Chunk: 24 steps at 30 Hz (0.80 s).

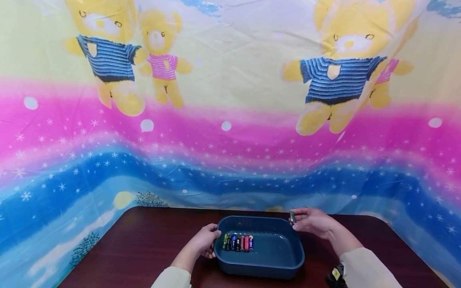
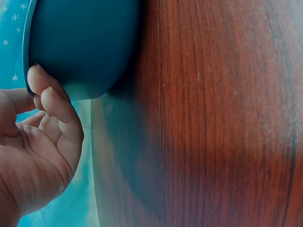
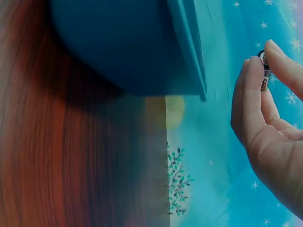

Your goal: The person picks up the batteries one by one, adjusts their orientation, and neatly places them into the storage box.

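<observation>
A dark blue plastic basin [image 1: 261,270] stands on the table, its rounded rim facing up. Inside it, toward the left, several batteries [image 1: 238,243] of different colours lie side by side in a row. My left hand [image 1: 204,241] grips the basin's left rim, thumb over the edge and fingers against the outer wall, as the left wrist view also shows. Beyond the basin's right rim, my right hand [image 1: 313,222] pinches a small green and dark battery [image 1: 292,217] between thumb and fingers. In the right wrist view this battery [image 3: 265,78] shows its end and part of its label.
The dark reddish wooden table [image 1: 144,248] has rounded far corners. A cloth backdrop [image 1: 230,160] with bears and snowflakes hangs behind it. A black device with a yellow mark [image 1: 335,276] is by the right sleeve.
</observation>
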Each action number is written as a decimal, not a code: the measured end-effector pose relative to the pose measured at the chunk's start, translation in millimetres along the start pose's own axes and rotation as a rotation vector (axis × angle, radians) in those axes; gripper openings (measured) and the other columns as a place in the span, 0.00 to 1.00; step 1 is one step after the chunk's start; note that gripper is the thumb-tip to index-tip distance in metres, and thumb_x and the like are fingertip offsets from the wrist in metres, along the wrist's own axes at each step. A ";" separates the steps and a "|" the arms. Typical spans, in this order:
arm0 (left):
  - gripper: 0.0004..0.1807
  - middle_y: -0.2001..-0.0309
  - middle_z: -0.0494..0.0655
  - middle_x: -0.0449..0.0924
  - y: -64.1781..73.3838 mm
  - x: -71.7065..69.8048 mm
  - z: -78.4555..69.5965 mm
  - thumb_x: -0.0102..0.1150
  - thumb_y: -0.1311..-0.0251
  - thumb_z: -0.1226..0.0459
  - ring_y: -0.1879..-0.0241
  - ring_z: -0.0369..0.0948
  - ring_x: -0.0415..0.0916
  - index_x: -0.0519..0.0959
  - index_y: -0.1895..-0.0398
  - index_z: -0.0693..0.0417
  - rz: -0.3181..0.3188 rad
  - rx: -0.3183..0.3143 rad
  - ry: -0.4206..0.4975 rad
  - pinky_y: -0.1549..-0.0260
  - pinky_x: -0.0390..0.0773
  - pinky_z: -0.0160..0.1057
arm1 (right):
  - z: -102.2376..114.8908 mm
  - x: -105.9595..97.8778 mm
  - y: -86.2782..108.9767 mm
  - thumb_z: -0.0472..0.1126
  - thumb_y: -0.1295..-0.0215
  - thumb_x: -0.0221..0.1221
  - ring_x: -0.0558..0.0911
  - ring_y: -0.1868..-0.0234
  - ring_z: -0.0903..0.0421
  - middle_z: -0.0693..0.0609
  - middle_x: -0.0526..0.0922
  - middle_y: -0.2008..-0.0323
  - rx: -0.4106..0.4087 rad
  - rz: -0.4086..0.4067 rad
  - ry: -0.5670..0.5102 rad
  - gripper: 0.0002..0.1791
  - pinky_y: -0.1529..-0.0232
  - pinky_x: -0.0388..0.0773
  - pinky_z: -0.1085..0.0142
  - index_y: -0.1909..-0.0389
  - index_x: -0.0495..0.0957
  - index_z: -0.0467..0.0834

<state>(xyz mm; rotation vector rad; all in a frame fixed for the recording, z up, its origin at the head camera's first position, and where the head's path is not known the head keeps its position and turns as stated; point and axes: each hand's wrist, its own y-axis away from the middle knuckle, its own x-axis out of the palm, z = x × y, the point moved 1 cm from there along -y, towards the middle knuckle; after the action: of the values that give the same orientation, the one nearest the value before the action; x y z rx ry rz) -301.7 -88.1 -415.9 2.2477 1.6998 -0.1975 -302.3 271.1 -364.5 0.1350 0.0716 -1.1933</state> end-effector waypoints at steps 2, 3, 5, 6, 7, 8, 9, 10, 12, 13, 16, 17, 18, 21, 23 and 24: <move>0.20 0.86 0.47 0.64 -0.2 -0.1 -0.1 0.42 0.31 0.61 0.90 0.38 0.68 0.63 0.39 0.59 0.000 -0.001 0.001 0.86 0.74 0.34 | 0.7 3.1 -4.9 0.26 0.47 0.62 0.77 0.50 0.47 0.37 0.72 0.49 0.007 -0.001 -0.005 0.42 0.51 0.75 0.57 0.36 0.48 0.23; 0.20 0.86 0.47 0.65 -0.3 0.0 0.0 0.42 0.31 0.61 0.90 0.38 0.68 0.63 0.39 0.59 0.000 -0.001 0.001 0.86 0.74 0.34 | 1.4 4.6 -7.3 0.26 0.47 0.62 0.77 0.50 0.46 0.37 0.72 0.49 0.011 0.001 -0.005 0.42 0.51 0.75 0.58 0.36 0.48 0.23; 0.20 0.86 0.46 0.65 -0.4 -0.1 -0.2 0.42 0.30 0.61 0.90 0.38 0.68 0.63 0.38 0.59 -0.001 0.000 0.004 0.87 0.74 0.34 | 3.0 7.1 -11.9 0.26 0.47 0.62 0.77 0.50 0.45 0.37 0.73 0.50 0.016 0.004 -0.006 0.41 0.51 0.75 0.58 0.36 0.50 0.24; 0.20 0.86 0.46 0.65 -0.4 0.0 -0.4 0.42 0.30 0.61 0.90 0.38 0.68 0.62 0.38 0.59 -0.002 0.000 0.005 0.87 0.74 0.34 | 3.8 8.2 -14.1 0.25 0.47 0.61 0.77 0.50 0.45 0.37 0.74 0.51 0.017 0.011 -0.008 0.40 0.51 0.75 0.58 0.36 0.50 0.24; 0.20 0.86 0.46 0.65 -0.5 0.0 -0.5 0.42 0.30 0.61 0.91 0.38 0.68 0.62 0.38 0.60 -0.002 0.000 0.006 0.87 0.73 0.34 | 4.7 9.3 -16.1 0.25 0.47 0.61 0.77 0.51 0.46 0.37 0.74 0.51 0.017 0.021 -0.009 0.40 0.51 0.75 0.58 0.36 0.51 0.24; 0.20 0.87 0.46 0.65 -0.5 0.1 -0.8 0.42 0.30 0.61 0.91 0.38 0.68 0.62 0.38 0.60 -0.003 0.003 0.006 0.88 0.73 0.33 | 5.6 10.4 -17.8 0.25 0.47 0.61 0.77 0.51 0.46 0.38 0.75 0.51 0.019 0.032 -0.010 0.40 0.51 0.75 0.59 0.36 0.51 0.24; 0.20 0.87 0.46 0.65 -0.5 0.2 -1.1 0.41 0.30 0.61 0.91 0.38 0.68 0.62 0.38 0.60 -0.003 0.005 0.005 0.88 0.73 0.33 | 6.4 11.4 -19.5 0.25 0.47 0.61 0.77 0.52 0.47 0.38 0.75 0.51 0.019 0.044 -0.009 0.39 0.51 0.75 0.59 0.36 0.51 0.23; 0.21 0.87 0.46 0.65 -0.5 0.3 -1.5 0.41 0.30 0.61 0.91 0.38 0.67 0.62 0.38 0.61 -0.003 0.006 0.003 0.88 0.73 0.33 | 6.9 12.1 -21.2 0.25 0.47 0.60 0.77 0.52 0.47 0.38 0.75 0.52 0.019 0.058 -0.010 0.40 0.52 0.75 0.59 0.36 0.50 0.23; 0.21 0.87 0.47 0.65 -0.5 0.7 -2.2 0.41 0.30 0.62 0.91 0.38 0.67 0.61 0.38 0.61 -0.003 0.008 0.001 0.88 0.72 0.33 | 7.8 13.6 -24.2 0.25 0.47 0.60 0.77 0.52 0.49 0.39 0.75 0.52 0.017 0.088 -0.020 0.40 0.52 0.75 0.60 0.36 0.50 0.23; 0.21 0.87 0.47 0.65 -0.5 0.9 -2.4 0.41 0.30 0.62 0.91 0.38 0.67 0.61 0.38 0.61 -0.002 0.009 0.000 0.88 0.72 0.33 | 8.3 14.2 -25.5 0.25 0.47 0.60 0.77 0.53 0.50 0.39 0.75 0.52 0.014 0.104 -0.024 0.39 0.52 0.75 0.60 0.36 0.50 0.23; 0.21 0.86 0.47 0.65 -0.6 1.2 -2.8 0.41 0.30 0.61 0.91 0.39 0.67 0.61 0.38 0.61 -0.001 0.011 -0.002 0.88 0.73 0.33 | 9.0 15.4 -30.3 0.25 0.46 0.60 0.77 0.52 0.49 0.40 0.75 0.53 0.015 0.136 -0.030 0.40 0.51 0.75 0.60 0.35 0.50 0.24; 0.20 0.86 0.47 0.65 -0.4 1.2 -2.9 0.41 0.30 0.61 0.91 0.39 0.67 0.61 0.38 0.61 0.000 0.012 -0.001 0.88 0.73 0.34 | 9.1 15.6 -32.0 0.26 0.46 0.60 0.76 0.52 0.49 0.40 0.74 0.52 0.016 0.145 -0.030 0.40 0.51 0.74 0.60 0.35 0.50 0.24; 0.20 0.86 0.47 0.65 -0.3 1.1 -2.9 0.41 0.30 0.61 0.91 0.39 0.67 0.62 0.38 0.61 0.000 0.014 -0.001 0.88 0.73 0.34 | 8.8 15.9 -34.1 0.26 0.46 0.60 0.76 0.51 0.49 0.40 0.74 0.52 0.017 0.153 -0.032 0.40 0.50 0.74 0.60 0.35 0.50 0.25; 0.20 0.86 0.47 0.65 -0.1 0.9 -2.9 0.41 0.30 0.61 0.91 0.39 0.67 0.62 0.39 0.61 -0.002 0.015 -0.004 0.88 0.73 0.34 | 7.1 16.3 -40.1 0.26 0.45 0.59 0.75 0.50 0.48 0.41 0.74 0.51 0.014 0.174 -0.035 0.40 0.49 0.73 0.59 0.34 0.49 0.25; 0.20 0.86 0.47 0.65 0.2 0.9 -3.0 0.41 0.30 0.61 0.91 0.39 0.67 0.62 0.39 0.60 -0.001 0.014 -0.004 0.88 0.73 0.34 | 5.5 16.1 -43.7 0.26 0.44 0.59 0.75 0.50 0.49 0.41 0.74 0.50 0.008 0.186 -0.040 0.39 0.49 0.73 0.60 0.34 0.50 0.26; 0.20 0.86 0.47 0.65 0.1 1.0 -2.9 0.41 0.30 0.61 0.91 0.39 0.68 0.62 0.39 0.60 -0.001 0.014 -0.004 0.88 0.73 0.34 | 4.6 15.8 -45.1 0.26 0.44 0.58 0.75 0.50 0.50 0.41 0.74 0.50 0.005 0.190 -0.043 0.39 0.49 0.73 0.60 0.34 0.50 0.26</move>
<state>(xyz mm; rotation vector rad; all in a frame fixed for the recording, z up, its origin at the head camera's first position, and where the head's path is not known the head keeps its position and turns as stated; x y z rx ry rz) -301.6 -86.3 -413.5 2.2558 1.7026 -0.2145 -338.5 239.6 -365.1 0.1178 0.0175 -1.0060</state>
